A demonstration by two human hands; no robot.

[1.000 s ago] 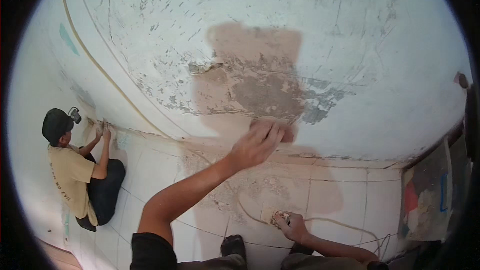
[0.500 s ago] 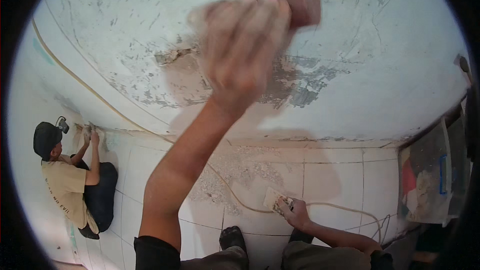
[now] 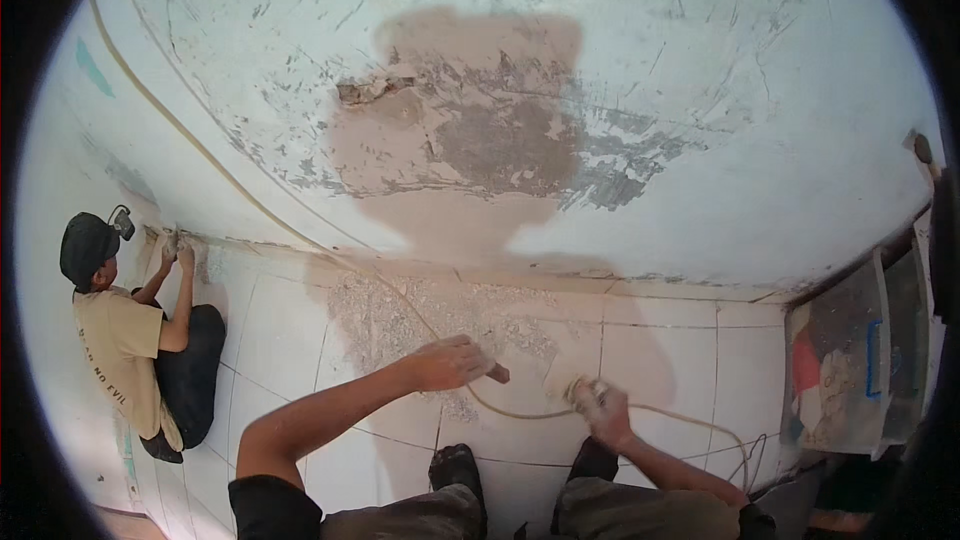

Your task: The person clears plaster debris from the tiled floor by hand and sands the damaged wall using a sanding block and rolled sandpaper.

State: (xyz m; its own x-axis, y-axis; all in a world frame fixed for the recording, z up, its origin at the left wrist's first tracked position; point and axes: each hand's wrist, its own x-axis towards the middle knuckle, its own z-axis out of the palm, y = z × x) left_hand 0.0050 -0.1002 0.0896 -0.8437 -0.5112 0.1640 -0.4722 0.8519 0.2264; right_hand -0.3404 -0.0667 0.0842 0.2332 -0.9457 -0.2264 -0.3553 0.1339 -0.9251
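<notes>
My left hand (image 3: 450, 362) is low over the floor, closed round a reddish-brown flat block (image 3: 498, 372) whose end sticks out past the fingers. To its right, my right hand (image 3: 604, 416) is curled round a pale, stained flat piece (image 3: 572, 386); blur hides its kind. The two hands are apart. Ahead of me the white wall (image 3: 700, 210) has a scraped grey patch (image 3: 510, 145) with flaking edges and a small broken hole (image 3: 375, 90). My shadow falls across that patch.
Plaster crumbs (image 3: 380, 315) lie on the tiled floor (image 3: 670, 365) along the wall. A pale hose (image 3: 240, 190) runs down the wall and past my hands. Another person (image 3: 130, 340) squats at the left, hands at the wall. A clear plastic bin (image 3: 850, 360) stands at the right.
My left hand has come down from the wall with the reddish-brown block, uncovering the scraped patch. My right hand has shifted only slightly, still holding the pale piece.
</notes>
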